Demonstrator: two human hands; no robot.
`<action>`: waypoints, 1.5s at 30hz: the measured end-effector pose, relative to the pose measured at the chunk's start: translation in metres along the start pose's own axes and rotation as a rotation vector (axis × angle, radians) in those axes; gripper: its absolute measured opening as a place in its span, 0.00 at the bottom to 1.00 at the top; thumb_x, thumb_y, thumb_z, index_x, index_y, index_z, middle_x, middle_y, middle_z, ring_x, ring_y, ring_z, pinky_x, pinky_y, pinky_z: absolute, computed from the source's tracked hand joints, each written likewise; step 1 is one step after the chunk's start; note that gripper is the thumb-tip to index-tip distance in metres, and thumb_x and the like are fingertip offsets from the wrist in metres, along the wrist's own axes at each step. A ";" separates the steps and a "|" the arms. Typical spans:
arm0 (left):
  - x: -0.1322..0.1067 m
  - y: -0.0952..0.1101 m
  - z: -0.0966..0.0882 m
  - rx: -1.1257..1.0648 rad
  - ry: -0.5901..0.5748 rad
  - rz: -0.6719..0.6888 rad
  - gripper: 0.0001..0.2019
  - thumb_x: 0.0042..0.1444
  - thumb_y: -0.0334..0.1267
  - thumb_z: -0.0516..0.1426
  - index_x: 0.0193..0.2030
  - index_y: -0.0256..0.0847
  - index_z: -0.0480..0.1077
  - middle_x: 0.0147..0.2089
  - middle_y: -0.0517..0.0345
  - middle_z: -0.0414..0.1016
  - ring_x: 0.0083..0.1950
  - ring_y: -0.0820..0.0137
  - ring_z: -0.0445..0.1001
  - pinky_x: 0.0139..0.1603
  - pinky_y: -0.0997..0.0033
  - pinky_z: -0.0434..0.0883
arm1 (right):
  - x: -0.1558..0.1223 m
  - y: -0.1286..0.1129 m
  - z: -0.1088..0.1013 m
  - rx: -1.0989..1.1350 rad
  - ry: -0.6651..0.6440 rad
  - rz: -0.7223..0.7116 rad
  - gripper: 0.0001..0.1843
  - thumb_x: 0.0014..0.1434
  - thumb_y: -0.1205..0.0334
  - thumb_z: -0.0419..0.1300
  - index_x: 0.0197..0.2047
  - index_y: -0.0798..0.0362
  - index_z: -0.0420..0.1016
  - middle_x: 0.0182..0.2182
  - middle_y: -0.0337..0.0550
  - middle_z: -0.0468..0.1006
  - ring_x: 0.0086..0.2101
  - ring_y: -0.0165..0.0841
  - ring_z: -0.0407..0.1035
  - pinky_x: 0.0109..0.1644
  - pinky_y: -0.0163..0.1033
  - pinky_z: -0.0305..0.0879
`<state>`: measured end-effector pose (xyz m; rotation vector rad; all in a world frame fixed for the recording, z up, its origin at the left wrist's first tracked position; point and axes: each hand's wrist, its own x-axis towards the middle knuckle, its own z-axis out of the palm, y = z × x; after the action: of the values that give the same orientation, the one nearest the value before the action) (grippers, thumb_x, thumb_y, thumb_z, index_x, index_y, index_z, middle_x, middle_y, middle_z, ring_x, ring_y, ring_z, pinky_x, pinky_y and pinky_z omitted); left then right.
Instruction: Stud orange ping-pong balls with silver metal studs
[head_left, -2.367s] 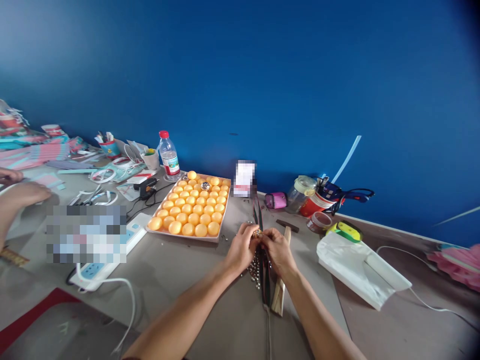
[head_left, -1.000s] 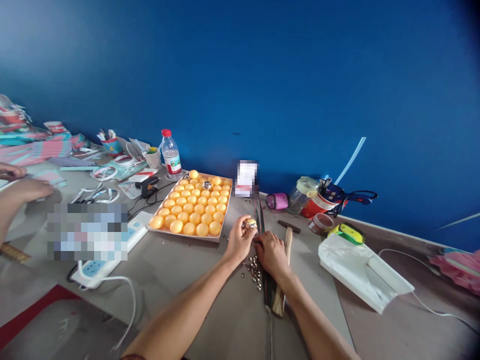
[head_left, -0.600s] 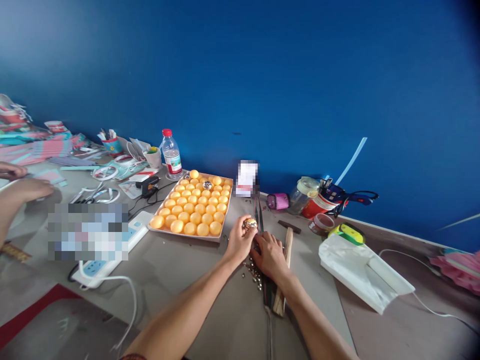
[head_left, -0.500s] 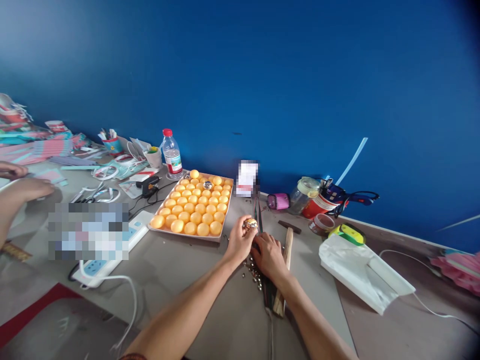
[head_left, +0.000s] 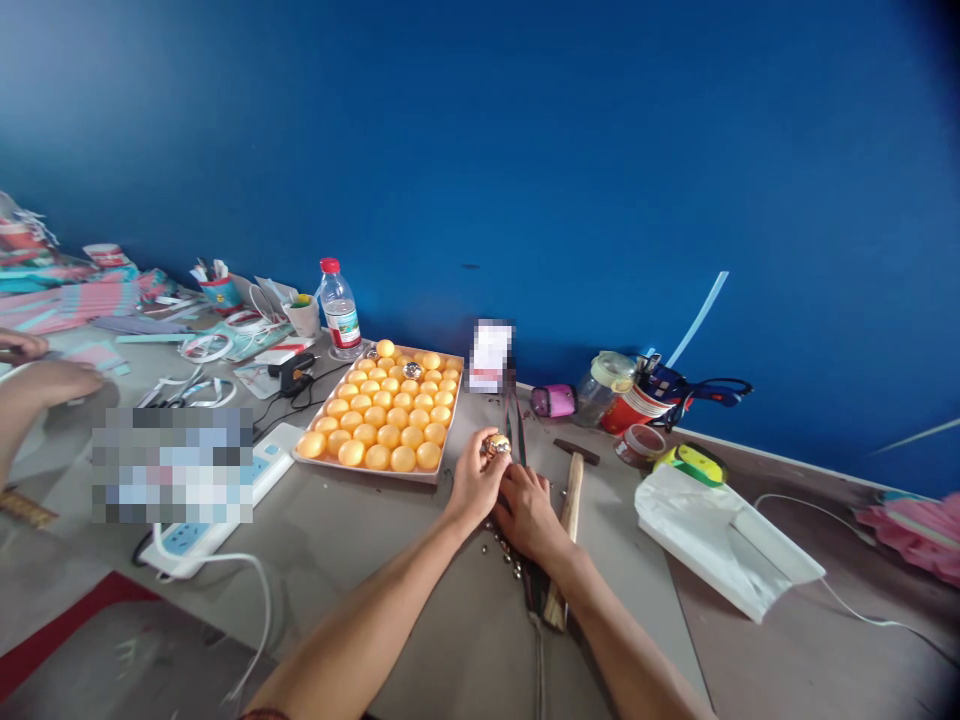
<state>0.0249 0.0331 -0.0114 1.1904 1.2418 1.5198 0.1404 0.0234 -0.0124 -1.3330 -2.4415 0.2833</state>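
My left hand (head_left: 474,485) is closed around a small orange ball (head_left: 495,446) that is partly covered with shiny silver pieces. Just right of it, my right hand (head_left: 531,505) is low over the table with its fingers curled together. Their tips are hidden, so anything between them does not show. Small silver beads (head_left: 513,562) lie scattered under and beside this hand. A wooden-handled hammer (head_left: 573,500) lies along its right side. Farther back on the left, a shallow box (head_left: 409,478) holds rows of orange balls (head_left: 388,436) and a silver-covered ball (head_left: 412,371).
Behind the box stands a plastic bottle (head_left: 342,315). A power strip (head_left: 274,455) and a black glue gun (head_left: 292,372) lie left. At right are a jar (head_left: 600,385), a red cup (head_left: 628,408), a tape measure (head_left: 694,462) and a white bag (head_left: 697,530). Another person's hand (head_left: 64,382) is far left.
The ball in my left hand has turned slightly and shifted a little left. My right hand has moved slightly over the beads. The whole view has shifted a little.
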 end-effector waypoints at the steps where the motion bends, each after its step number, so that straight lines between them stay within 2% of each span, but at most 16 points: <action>1: 0.000 0.000 0.000 -0.007 -0.001 0.000 0.17 0.53 0.36 0.56 0.51 0.38 0.63 0.50 0.47 0.70 0.46 0.65 0.74 0.47 0.64 0.72 | 0.000 0.000 0.000 -0.001 -0.004 0.000 0.10 0.58 0.62 0.54 0.42 0.50 0.72 0.41 0.46 0.71 0.41 0.38 0.62 0.44 0.41 0.54; 7: -0.001 -0.002 0.000 -0.001 -0.008 -0.004 0.18 0.53 0.37 0.57 0.51 0.38 0.63 0.50 0.47 0.70 0.50 0.63 0.72 0.49 0.64 0.71 | 0.002 0.004 -0.002 -0.032 -0.002 0.027 0.08 0.59 0.65 0.51 0.34 0.53 0.72 0.36 0.44 0.73 0.39 0.36 0.63 0.45 0.41 0.51; 12: -0.002 0.000 0.000 -0.020 -0.017 -0.010 0.18 0.54 0.38 0.56 0.51 0.38 0.63 0.50 0.47 0.70 0.49 0.64 0.72 0.49 0.64 0.71 | 0.001 0.001 -0.007 -0.034 -0.044 -0.011 0.11 0.57 0.59 0.54 0.43 0.52 0.71 0.42 0.47 0.73 0.43 0.39 0.63 0.47 0.43 0.50; 14: -0.001 -0.001 0.000 -0.014 -0.019 -0.009 0.18 0.54 0.38 0.56 0.52 0.38 0.63 0.50 0.47 0.70 0.50 0.64 0.72 0.49 0.64 0.71 | 0.001 -0.001 -0.009 -0.042 -0.065 -0.013 0.12 0.57 0.59 0.55 0.45 0.51 0.70 0.43 0.47 0.73 0.43 0.39 0.63 0.47 0.43 0.50; 16: -0.001 -0.002 0.000 -0.007 -0.018 -0.007 0.18 0.54 0.38 0.56 0.52 0.38 0.63 0.50 0.47 0.70 0.50 0.63 0.72 0.49 0.64 0.71 | 0.001 -0.002 -0.009 -0.049 -0.070 0.001 0.10 0.57 0.63 0.54 0.42 0.51 0.71 0.42 0.46 0.74 0.42 0.38 0.64 0.46 0.42 0.49; 20: -0.001 -0.003 0.000 0.001 -0.017 -0.003 0.18 0.54 0.38 0.56 0.51 0.38 0.63 0.49 0.47 0.71 0.49 0.64 0.72 0.47 0.65 0.71 | 0.001 -0.001 -0.007 -0.062 -0.032 0.002 0.09 0.59 0.68 0.50 0.35 0.53 0.72 0.36 0.47 0.75 0.39 0.37 0.65 0.44 0.41 0.49; 24: -0.001 0.001 0.000 0.057 0.007 0.009 0.17 0.53 0.37 0.56 0.50 0.38 0.64 0.47 0.49 0.72 0.48 0.64 0.73 0.49 0.64 0.70 | 0.000 0.002 -0.005 -0.017 0.086 0.043 0.10 0.58 0.70 0.48 0.35 0.55 0.71 0.32 0.46 0.75 0.37 0.36 0.65 0.44 0.42 0.51; 26: -0.001 0.004 0.000 0.111 0.022 0.027 0.16 0.53 0.37 0.56 0.49 0.39 0.65 0.48 0.49 0.72 0.49 0.64 0.72 0.51 0.63 0.68 | 0.001 0.005 -0.005 0.060 0.170 0.070 0.12 0.58 0.70 0.47 0.37 0.54 0.71 0.33 0.46 0.74 0.37 0.37 0.66 0.45 0.42 0.53; 29: -0.001 0.005 -0.001 0.148 0.028 0.046 0.16 0.54 0.37 0.55 0.50 0.39 0.65 0.49 0.50 0.71 0.50 0.65 0.70 0.52 0.63 0.67 | 0.005 0.010 -0.006 0.321 0.273 0.108 0.13 0.57 0.68 0.47 0.40 0.54 0.71 0.36 0.46 0.74 0.39 0.36 0.67 0.44 0.41 0.58; 34: -0.003 0.003 0.000 0.118 -0.042 0.024 0.17 0.53 0.34 0.56 0.51 0.40 0.64 0.50 0.51 0.71 0.48 0.66 0.71 0.51 0.64 0.67 | 0.012 0.022 -0.001 0.895 0.423 0.381 0.10 0.50 0.58 0.57 0.36 0.52 0.71 0.31 0.41 0.75 0.33 0.35 0.69 0.40 0.42 0.63; 37: -0.004 0.002 0.002 0.088 -0.114 0.021 0.18 0.52 0.33 0.57 0.51 0.41 0.65 0.51 0.52 0.71 0.48 0.66 0.71 0.50 0.65 0.67 | 0.014 0.025 -0.001 1.150 0.482 0.419 0.13 0.45 0.56 0.61 0.35 0.52 0.69 0.29 0.38 0.74 0.30 0.32 0.68 0.38 0.41 0.64; 40: -0.005 0.003 0.004 0.074 -0.167 -0.009 0.18 0.52 0.34 0.57 0.51 0.41 0.65 0.49 0.52 0.72 0.46 0.66 0.71 0.48 0.66 0.68 | 0.015 0.024 -0.003 1.194 0.494 0.418 0.13 0.44 0.57 0.63 0.34 0.52 0.69 0.29 0.38 0.73 0.31 0.32 0.68 0.39 0.41 0.64; 45: -0.005 0.005 0.004 0.092 -0.155 -0.001 0.17 0.51 0.34 0.58 0.50 0.41 0.67 0.47 0.54 0.72 0.45 0.67 0.70 0.47 0.67 0.68 | 0.015 0.022 -0.005 1.030 0.499 0.424 0.12 0.44 0.57 0.62 0.33 0.53 0.70 0.28 0.40 0.75 0.31 0.34 0.69 0.38 0.42 0.65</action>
<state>0.0294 0.0280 -0.0074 1.3411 1.2187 1.3544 0.1522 0.0482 -0.0119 -1.1752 -1.2378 0.9995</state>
